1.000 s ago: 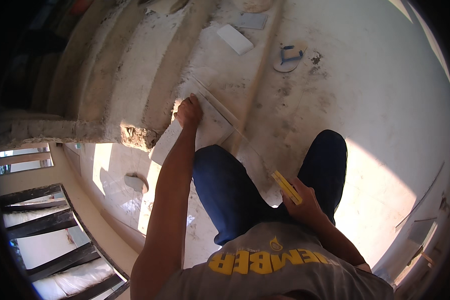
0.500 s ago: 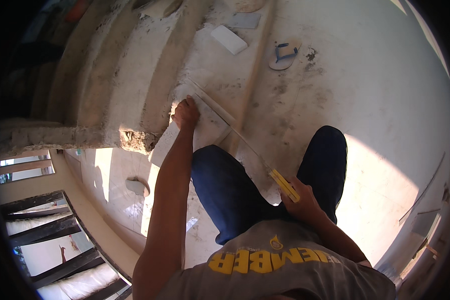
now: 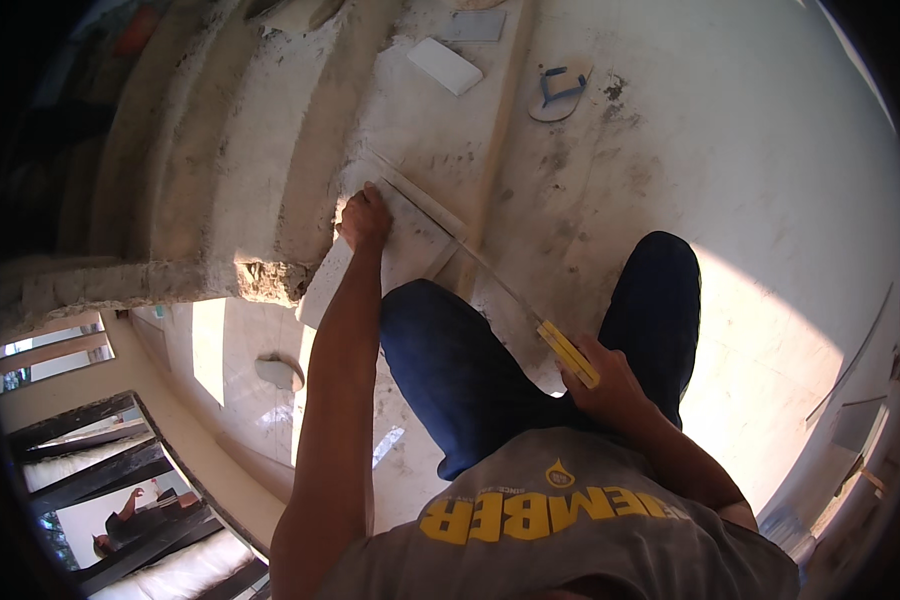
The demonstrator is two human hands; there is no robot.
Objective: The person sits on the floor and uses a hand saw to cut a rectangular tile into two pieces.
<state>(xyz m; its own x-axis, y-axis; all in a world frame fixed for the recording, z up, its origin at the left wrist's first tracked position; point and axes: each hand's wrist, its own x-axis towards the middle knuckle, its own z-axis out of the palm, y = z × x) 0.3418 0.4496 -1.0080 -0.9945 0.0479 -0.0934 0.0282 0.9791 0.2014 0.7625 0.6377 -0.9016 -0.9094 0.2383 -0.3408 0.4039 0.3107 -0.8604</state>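
Beyond the slatted opening [image 3: 110,478], a person [image 3: 150,512] has come into fuller view where only a raised arm showed half a second ago; both hands keep nearly the same places against the work.

From where I stand, the cut looks well along: a pale board [image 3: 410,245] lies on the step just ahead of the left knee [image 3: 430,310], with a narrow strip [image 3: 425,205] running beside it and a dark line between the two. Whether that strip is fully parted, or some of the line is left to cut, I can't tell.

The right hand [image 3: 610,382] is wrapped firmly around a yellow-handled saw [image 3: 568,354] between the knees, its long thin blade [image 3: 505,283] slanting up to that line. The left hand [image 3: 367,215] rests on the board's far left part, fingers bunched; I can't tell whether it grips an edge or only presses down.
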